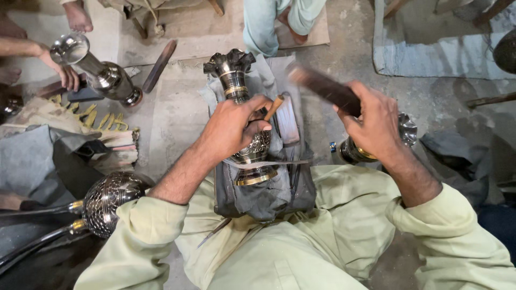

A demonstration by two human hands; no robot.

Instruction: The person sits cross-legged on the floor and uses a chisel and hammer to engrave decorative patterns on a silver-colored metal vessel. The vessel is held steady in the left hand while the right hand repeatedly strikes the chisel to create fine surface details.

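Floor: rough grey concrete (177, 113), dusty, with a worn mat (199, 32) at the far side.
Cushion: grey cloth pad (269, 193) on the lap, just under the vase.
Vase: dark metal vase (236, 80) with brass bands, lying on the cushion, flared mouth pointing away, foot near the body.
Left hand: left hand (231, 129) bent at the wrist, palm down over the belly of the vase, fingers closed around a thin wooden-handled tool (274, 107) pressed against the metal.
Right hand: right hand (373, 126) raised above the lap, fist clamped on a dark flat stick (322, 86), blurred.
Second vase: similar vase (376, 145) on the floor, partly hidden behind the right hand.
Round piece: engraved metal ball (110, 201) at the left elbow.
Other person: another hand (67, 75) at far left, touching a shiny vase (99, 72); inside not visible.
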